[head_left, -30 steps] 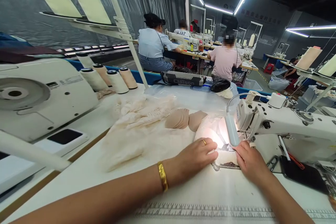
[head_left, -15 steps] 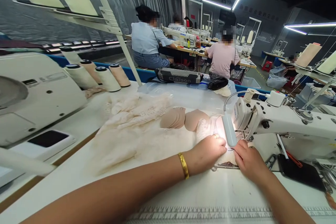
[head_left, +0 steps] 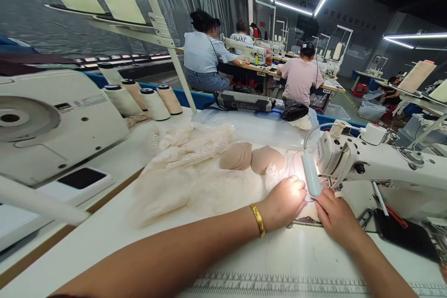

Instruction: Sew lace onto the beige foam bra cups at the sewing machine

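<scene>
My left hand (head_left: 285, 201), with a gold bracelet at the wrist, is closed on a pale lace fabric piece (head_left: 275, 176) just left of the needle area. My right hand (head_left: 335, 214) has its fingers bent and pressed together at the fabric's right side, under the machine head; its fingertips are partly hidden. The white sewing machine (head_left: 387, 160) stands to the right. Its slim work lamp (head_left: 310, 176) hangs over the fabric and hides part of it. Beige moulded bra cups (head_left: 267, 160) lie behind my left hand, beside a heap of cream lace fabric (head_left: 181, 186).
Thread cones (head_left: 154, 104) stand at the left behind another white machine (head_left: 59, 125). A translucent plastic bin (head_left: 251, 125) is behind the fabric. A black phone (head_left: 405, 235) and small tools lie right of my right hand. A printed ruler (head_left: 279, 284) runs along the front edge. Co-workers sit farther back.
The whole scene has shifted slightly to the right in view as my head turned a little left. Both hands stay at nearly the same place by the needle, on the fabric.
</scene>
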`<state>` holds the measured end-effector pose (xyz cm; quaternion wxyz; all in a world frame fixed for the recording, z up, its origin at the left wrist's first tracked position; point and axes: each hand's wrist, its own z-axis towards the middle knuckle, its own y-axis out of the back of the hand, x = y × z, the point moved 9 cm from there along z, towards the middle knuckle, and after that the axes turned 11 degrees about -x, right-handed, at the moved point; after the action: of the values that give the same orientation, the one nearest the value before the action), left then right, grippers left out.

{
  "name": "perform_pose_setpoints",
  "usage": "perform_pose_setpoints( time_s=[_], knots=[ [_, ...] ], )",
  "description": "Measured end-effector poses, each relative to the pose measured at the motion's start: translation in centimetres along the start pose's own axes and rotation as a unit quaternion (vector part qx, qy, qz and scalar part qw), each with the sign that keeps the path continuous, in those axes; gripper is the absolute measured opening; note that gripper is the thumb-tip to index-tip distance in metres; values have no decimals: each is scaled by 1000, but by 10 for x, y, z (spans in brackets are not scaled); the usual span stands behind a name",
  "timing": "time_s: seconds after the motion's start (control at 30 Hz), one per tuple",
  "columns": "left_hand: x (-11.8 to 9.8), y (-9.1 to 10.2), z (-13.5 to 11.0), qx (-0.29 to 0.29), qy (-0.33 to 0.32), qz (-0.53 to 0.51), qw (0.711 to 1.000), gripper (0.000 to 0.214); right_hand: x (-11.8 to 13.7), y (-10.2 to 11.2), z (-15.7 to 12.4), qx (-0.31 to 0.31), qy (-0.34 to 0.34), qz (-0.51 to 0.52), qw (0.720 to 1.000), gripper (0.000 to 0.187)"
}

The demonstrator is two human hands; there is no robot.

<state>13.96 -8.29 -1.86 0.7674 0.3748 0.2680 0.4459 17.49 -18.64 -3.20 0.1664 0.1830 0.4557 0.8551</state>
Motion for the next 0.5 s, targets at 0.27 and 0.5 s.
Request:
perform_pose_setpoints(
  time_s=[0.27, 0.5],
  knots=[
    [-7, -18, 11, 72, -28, 54, 996, 10, 5, 6, -3, -52, 45, 11, 998, 25],
    [-47, 57, -44, 133, 10, -2, 991, 9, 74, 14, -10, -145, 215, -6, 966, 30]
  ],
)
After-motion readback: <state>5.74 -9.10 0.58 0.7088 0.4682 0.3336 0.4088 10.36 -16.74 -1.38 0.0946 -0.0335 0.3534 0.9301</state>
